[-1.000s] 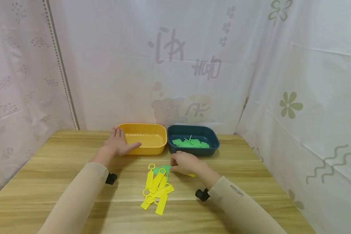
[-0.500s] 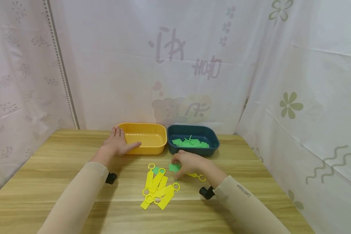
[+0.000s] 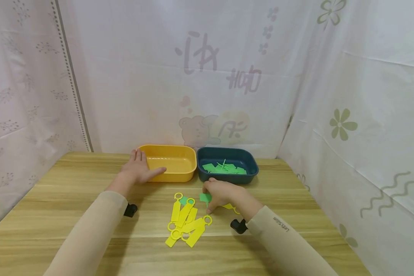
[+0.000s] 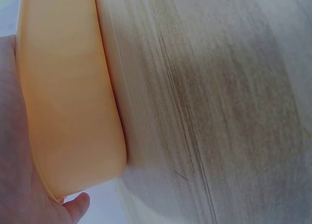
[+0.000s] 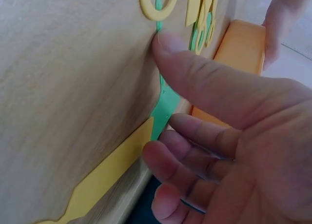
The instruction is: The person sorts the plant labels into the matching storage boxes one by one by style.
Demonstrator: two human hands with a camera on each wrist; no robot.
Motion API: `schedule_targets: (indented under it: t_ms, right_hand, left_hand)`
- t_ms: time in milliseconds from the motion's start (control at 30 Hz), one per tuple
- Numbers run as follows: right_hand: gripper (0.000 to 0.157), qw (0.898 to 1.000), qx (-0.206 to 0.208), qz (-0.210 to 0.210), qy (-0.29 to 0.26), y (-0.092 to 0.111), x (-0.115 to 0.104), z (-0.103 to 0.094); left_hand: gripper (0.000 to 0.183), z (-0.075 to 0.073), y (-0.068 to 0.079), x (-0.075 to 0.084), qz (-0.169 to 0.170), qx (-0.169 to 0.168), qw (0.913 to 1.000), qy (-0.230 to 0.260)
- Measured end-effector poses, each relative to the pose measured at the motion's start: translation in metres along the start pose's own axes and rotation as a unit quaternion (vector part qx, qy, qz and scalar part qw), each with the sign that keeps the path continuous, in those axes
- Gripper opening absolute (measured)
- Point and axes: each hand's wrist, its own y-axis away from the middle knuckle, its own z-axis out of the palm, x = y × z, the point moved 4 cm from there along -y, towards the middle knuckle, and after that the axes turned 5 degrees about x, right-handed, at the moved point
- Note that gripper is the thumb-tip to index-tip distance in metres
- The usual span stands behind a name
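Observation:
My left hand (image 3: 136, 167) rests on the left end of the yellow bin (image 3: 179, 177), its thumb stretched along the front wall. In the left wrist view, the hand lies over the bin's rim. My right hand (image 3: 222, 193) is low over the table in front of the dark blue bin (image 3: 227, 179). Its thumb tip touches the thin stem of a green plant label (image 5: 165, 106); the other fingers, loosely bent, are near the label's broad end. A yellow ring-ended tag (image 5: 109, 177) lies by those fingers, partly hidden in the head view.
Several yellow ring-ended tags (image 3: 183, 216) lie overlapping in the middle of the wooden table (image 3: 151, 253), with another green label (image 3: 184, 200) partly under them. Several green labels (image 3: 225, 168) are in the dark blue bin. A white printed curtain (image 3: 141, 96) hangs behind.
The green label has shifted right, apart from the yellow tags, and one yellow tag has turned. My right hand's thumb and fingers have spread. The left hand stays on the bin.

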Motion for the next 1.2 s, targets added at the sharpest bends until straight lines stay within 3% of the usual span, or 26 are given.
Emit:
schedule_targets:
  t_ms: [600, 1200]
  right_hand:
    - [0.062, 0.999, -0.022, 0.034, -0.024, -0.002, 0.0, 0.001]
    - [0.076, 0.997, 0.001, 0.038, 0.069, 0.002, -0.012, 0.002]
  left_hand:
    - [0.138, -0.002, 0.002, 0.001, 0.001, -0.002, 1.0, 0.003]
    - [0.138, -0.001, 0.001, 0.001, 0.0, 0.001, 1.0, 0.007]
